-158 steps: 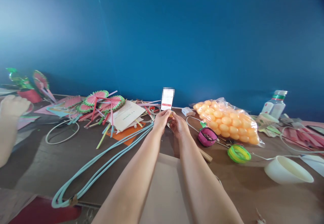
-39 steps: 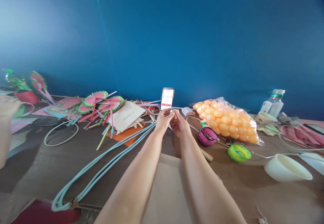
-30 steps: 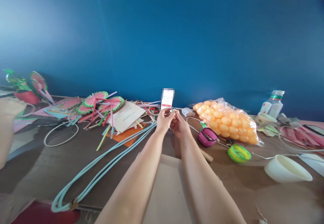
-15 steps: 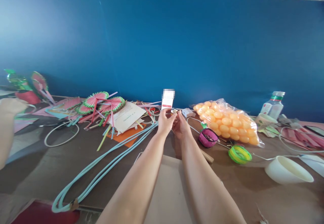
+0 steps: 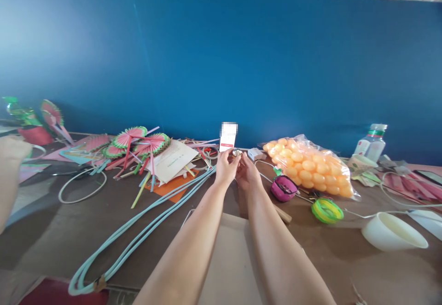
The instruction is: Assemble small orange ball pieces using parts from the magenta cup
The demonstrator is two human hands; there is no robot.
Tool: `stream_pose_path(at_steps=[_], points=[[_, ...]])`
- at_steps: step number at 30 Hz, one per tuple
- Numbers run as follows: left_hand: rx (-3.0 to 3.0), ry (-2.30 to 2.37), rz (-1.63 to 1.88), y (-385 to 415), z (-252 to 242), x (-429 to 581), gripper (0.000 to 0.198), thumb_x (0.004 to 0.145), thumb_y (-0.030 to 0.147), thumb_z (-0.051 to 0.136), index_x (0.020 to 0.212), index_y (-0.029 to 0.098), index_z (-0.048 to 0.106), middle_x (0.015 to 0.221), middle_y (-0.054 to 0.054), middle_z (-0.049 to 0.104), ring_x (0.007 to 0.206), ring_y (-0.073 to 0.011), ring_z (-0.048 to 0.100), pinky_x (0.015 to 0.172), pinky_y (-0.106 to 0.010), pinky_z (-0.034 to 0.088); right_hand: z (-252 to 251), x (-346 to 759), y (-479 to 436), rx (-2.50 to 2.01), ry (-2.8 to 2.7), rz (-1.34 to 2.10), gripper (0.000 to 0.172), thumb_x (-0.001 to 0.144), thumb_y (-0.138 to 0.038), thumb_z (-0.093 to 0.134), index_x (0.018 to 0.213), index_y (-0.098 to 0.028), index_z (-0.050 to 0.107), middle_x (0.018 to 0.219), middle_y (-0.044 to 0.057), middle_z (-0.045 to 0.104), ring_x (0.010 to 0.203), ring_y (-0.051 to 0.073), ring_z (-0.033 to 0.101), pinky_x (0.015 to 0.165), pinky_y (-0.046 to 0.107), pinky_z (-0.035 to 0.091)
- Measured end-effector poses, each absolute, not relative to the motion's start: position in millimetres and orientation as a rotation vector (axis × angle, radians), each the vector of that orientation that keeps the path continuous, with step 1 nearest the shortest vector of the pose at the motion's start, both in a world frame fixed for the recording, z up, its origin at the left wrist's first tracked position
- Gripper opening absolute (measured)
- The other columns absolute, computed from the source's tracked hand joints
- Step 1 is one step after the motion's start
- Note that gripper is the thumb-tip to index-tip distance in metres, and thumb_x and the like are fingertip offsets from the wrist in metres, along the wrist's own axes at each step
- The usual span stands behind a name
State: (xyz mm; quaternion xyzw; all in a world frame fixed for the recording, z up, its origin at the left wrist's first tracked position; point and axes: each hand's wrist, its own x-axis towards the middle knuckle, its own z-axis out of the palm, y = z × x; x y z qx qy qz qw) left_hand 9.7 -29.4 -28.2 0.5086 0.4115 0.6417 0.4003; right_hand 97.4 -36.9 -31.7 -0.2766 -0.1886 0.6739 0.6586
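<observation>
Both forearms reach to the middle of the table, where the hands meet near the blue wall. My left hand is closed, thumb and fingers pinching a small shiny metal piece whose kind is too small to make out. Close beside it, my right hand has its fingers curled together; what they grip, if anything, is hidden. Just behind the hands a phone with a lit screen stands upright. Pale blue tubing runs in a loop up to the left wrist area.
At left lie paper fans, a white sheet and another person's hand. To the right are a bag of orange balls, a purple pouch, a green-yellow coil, a white cup and a clear bottle.
The shiny metal piece and the fingers around it have shifted very slightly. Both hands stay together in the same place; the other person's hand at left moved a little.
</observation>
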Motion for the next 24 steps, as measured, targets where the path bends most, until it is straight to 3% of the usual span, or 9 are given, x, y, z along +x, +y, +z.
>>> stream_pose_path(at_steps=[6,16,24], points=[[1.107,0.928,1.480,-28.7,-23.6,9.2,0.042,0.075,0.033,0.074,0.113,0.016,0.067,0.090,-0.006,0.070,0.070,-0.0146,0.064,0.067,-0.026,0.053,-30.4,97.4,-38.1,-0.590,-0.452,1.529,0.019,0.074,-0.032,0.077,0.085,-0.020,0.069,0.064,-0.005,0.063,0.048,0.003,0.051,0.045,0.012,0.045],[1.098,0.899,1.517,-30.5,-20.7,7.9,0.038,0.070,0.024,0.078,0.106,0.016,0.071,0.089,-0.006,0.072,0.067,-0.0131,0.064,0.066,-0.024,0.052,-32.5,95.5,-35.8,-0.641,-0.527,1.408,0.032,0.063,-0.032,0.083,0.090,-0.020,0.070,0.066,-0.007,0.062,0.050,0.002,0.049,0.045,0.012,0.042],[0.928,0.810,1.529,-21.8,-30.4,11.0,0.044,0.069,0.038,0.079,0.107,0.016,0.071,0.092,-0.007,0.071,0.065,-0.0108,0.062,0.063,-0.023,0.051,-28.5,92.6,-38.9,-0.669,-0.549,1.420,0.035,0.062,-0.033,0.083,0.092,-0.020,0.069,0.066,-0.005,0.063,0.051,0.005,0.051,0.044,0.015,0.042]])
